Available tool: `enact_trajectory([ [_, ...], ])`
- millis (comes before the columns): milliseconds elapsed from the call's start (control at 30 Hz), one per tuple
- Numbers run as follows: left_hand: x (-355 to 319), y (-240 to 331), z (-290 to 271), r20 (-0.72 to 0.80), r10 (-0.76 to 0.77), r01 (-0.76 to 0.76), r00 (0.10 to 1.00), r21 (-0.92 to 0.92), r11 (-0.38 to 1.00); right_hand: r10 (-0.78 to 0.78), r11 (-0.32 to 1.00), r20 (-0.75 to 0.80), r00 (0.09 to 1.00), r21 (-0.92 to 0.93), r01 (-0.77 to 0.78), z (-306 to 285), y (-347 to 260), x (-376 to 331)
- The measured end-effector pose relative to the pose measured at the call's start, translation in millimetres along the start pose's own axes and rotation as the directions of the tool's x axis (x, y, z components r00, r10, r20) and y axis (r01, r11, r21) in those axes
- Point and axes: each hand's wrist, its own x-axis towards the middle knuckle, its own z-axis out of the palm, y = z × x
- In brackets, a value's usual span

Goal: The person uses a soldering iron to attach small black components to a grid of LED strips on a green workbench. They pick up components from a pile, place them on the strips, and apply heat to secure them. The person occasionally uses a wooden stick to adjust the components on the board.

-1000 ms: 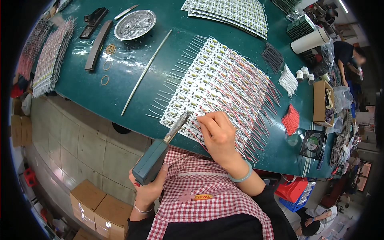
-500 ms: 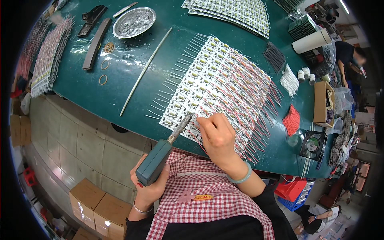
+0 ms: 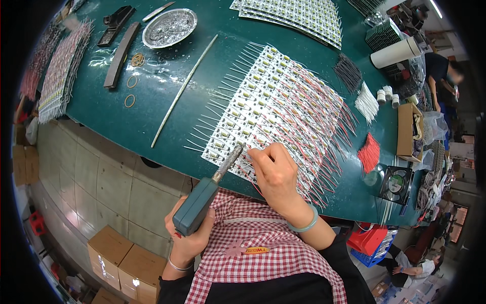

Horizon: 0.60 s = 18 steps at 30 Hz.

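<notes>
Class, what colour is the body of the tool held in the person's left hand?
The tool's body is dark teal; the head view shows it best.

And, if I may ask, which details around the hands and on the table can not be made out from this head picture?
All in the head view:
What the right hand pinches: too small, partly hidden by the hand itself.
Whether the tip of the teal tool touches the white board sheet: too small.
Part of the left hand: hidden behind the tool's body.
Far side of the upper board stack: cut off by the top edge.
</notes>
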Motion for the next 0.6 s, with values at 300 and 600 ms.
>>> enact_trajectory([
  [300,1.6,-2.1,-1.2,0.046,0.059,-0.063,0.997,0.079,0.995,0.001,1.0,0.002,1.0,0.007,-0.001,0.2,0.7,-0.1],
  [600,-10.9,-6.2,-2.5,-0.1,-0.09,0.084,0.991,-0.057,0.995,-0.007,1.0,-0.011,1.0,0.011,0.007,1.9,1.3,-1.0],
])
